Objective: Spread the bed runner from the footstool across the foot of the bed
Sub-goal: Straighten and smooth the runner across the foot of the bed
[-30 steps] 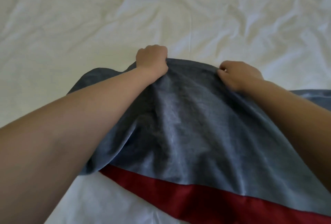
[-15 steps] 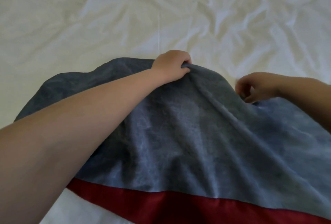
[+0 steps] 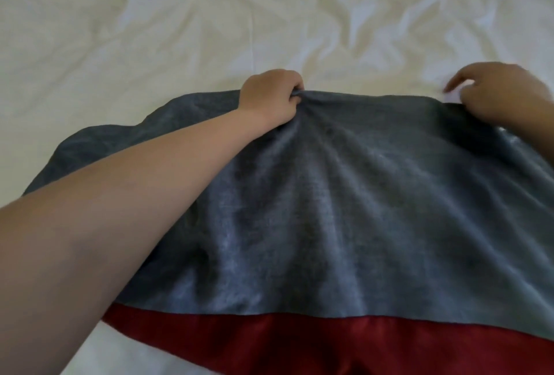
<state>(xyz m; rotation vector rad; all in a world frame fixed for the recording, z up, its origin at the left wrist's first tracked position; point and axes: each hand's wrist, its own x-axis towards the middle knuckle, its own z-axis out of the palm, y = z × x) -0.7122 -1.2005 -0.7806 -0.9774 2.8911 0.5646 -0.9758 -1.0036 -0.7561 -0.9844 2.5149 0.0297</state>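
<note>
The grey plush bed runner (image 3: 344, 209) with a red satin band (image 3: 299, 341) along its near side lies on the crumpled white bed sheet (image 3: 180, 29). Its long axis runs left to right across the view, with the grey edge pointing away from the person and the red band nearest them. The runner's left end curves back toward the near side, and bare sheet shows past it on the left and beyond its far edge.

The bare left forearm (image 3: 120, 209) reaches diagonally over the runner's left part. The left hand (image 3: 269, 98) sits at the far edge, knuckles up, with its fingers curled tight around a bunched fold of grey cloth. Creases fan out from that grip toward the red band.

Further right along the same far edge is the right hand (image 3: 497, 95) — blurred, palm down, one finger stretched leftward over the sheet. Its heel lies on the grey cloth, but I cannot tell whether it holds the edge.
</note>
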